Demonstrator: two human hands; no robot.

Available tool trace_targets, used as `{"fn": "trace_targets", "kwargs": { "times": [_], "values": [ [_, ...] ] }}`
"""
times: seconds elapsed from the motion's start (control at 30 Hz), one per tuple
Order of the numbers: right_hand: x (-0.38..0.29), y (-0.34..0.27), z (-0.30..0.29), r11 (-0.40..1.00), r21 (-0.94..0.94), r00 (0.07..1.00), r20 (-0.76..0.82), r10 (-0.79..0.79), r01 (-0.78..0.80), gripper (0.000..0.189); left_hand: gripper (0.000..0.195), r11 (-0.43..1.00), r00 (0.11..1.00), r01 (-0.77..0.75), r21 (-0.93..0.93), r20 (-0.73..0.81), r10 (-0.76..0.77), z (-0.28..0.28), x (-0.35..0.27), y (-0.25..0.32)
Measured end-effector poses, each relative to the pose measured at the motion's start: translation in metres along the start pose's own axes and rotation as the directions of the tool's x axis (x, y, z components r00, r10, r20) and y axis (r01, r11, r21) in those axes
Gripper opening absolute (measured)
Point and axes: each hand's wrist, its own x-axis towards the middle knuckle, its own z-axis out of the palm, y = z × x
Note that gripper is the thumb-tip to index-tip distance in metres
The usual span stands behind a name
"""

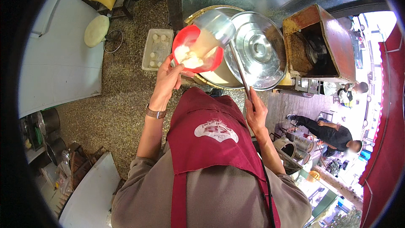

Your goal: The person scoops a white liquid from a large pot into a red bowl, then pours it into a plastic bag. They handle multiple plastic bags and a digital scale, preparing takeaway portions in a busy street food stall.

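Note:
My left hand (172, 76) holds the near left rim of a red plastic bowl (218, 60), which has pale, lumpy food (190, 58) in it. In my right hand (257, 109) is the long handle of a metal ladle (216, 27). The ladle is tipped over the bowl, blurred, and beige liquid (204, 44) pours from it. Below and beyond the bowl stands a large round pot (218, 80) with pale liquid inside. A round metal lid (275, 57) covers the pot's right part.
A white plastic tub (145, 50) with small white pieces sits left of the bowl. A rusty metal box (340, 47) stands right of the lid. At far left are a round-seated stool (96, 31) and a white counter (69, 69). A person in black (332, 134) is at the right, beyond several metal pots.

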Motion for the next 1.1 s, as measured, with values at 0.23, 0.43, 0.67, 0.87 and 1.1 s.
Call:
{"fn": "trace_targets", "kwargs": {
  "times": [0.23,0.43,0.67,0.87,1.1],
  "values": [
    [0.004,0.023,0.008,0.979,-0.168,0.992,-0.028,-0.121,0.115,0.056,0.033,0.999,0.998,-0.015,-0.039,-0.059,0.013,-0.012,-0.019,-0.02],
    [0.018,0.056,0.07,0.991,-0.003,0.985,0.105,0.135,-0.135,0.052,0.035,0.992,0.984,-0.023,-0.124,-0.18,0.0,-0.034,-0.036,-0.04],
    [0.033,0.08,0.136,0.952,-0.233,0.93,0.262,0.256,-0.197,0.053,0.036,0.992,0.958,-0.06,-0.116,-0.285,0.024,-0.061,-0.058,-0.052],
    [0.049,0.094,0.172,0.942,-0.246,0.877,0.369,0.307,-0.226,0.045,0.036,0.994,0.943,-0.045,-0.099,-0.333,0.009,-0.073,-0.069,-0.055],
    [0.066,0.107,0.169,0.577,0.187,0.542,0.647,0.536,-0.795,0.03,0.037,0.996,0.939,-0.033,-0.077,-0.343,0.005,-0.073,-0.071,-0.057]
  ]
}}
